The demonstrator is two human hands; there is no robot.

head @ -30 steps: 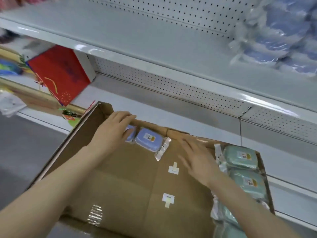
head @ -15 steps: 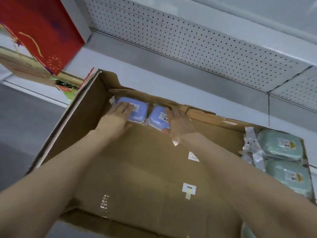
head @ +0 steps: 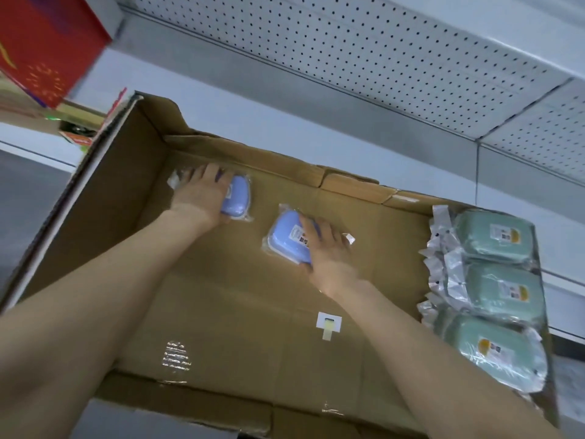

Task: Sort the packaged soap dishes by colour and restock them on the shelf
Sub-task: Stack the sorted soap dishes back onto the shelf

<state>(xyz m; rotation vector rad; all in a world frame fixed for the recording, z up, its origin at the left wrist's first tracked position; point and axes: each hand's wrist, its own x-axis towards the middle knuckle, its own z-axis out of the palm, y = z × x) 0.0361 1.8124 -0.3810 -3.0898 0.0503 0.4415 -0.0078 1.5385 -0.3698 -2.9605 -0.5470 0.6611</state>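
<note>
A flat open box (head: 221,312) of brown cardboard fills the middle of the frame, lying on a pale shelf (head: 285,128) that runs from the left edge up toward the right. Both bare arms reach into it from the bottom of the frame.

The left hand (head: 202,198) is in the upper left of the box, near its far wall. It lies on top of the left blue dish (head: 237,201), a pale blue soap dish in clear wrap. The fingers curl over the dish's far end and left side, with the thumb at its near edge. Only the right part of the dish shows past the hand.

The right hand (head: 326,248) is near the middle of the box and grips the right blue dish (head: 286,237), also wrapped. The fingers are spread a little over its top and right side, the thumb tucked against the near edge. The dish is tilted, its left side and label in view. The two blue dishes are apart, with bare cardboard between them.

Three green dishes (head: 493,236) in crinkled clear wrap lie in a row down the right end of the box, each touching the next, labels up.

A small white sticker (head: 329,323) sits on the box floor below the right hand. A white pegboard (head: 348,52) crosses the top of the frame, and a red box (head: 38,42) fills the upper left corner.
</note>
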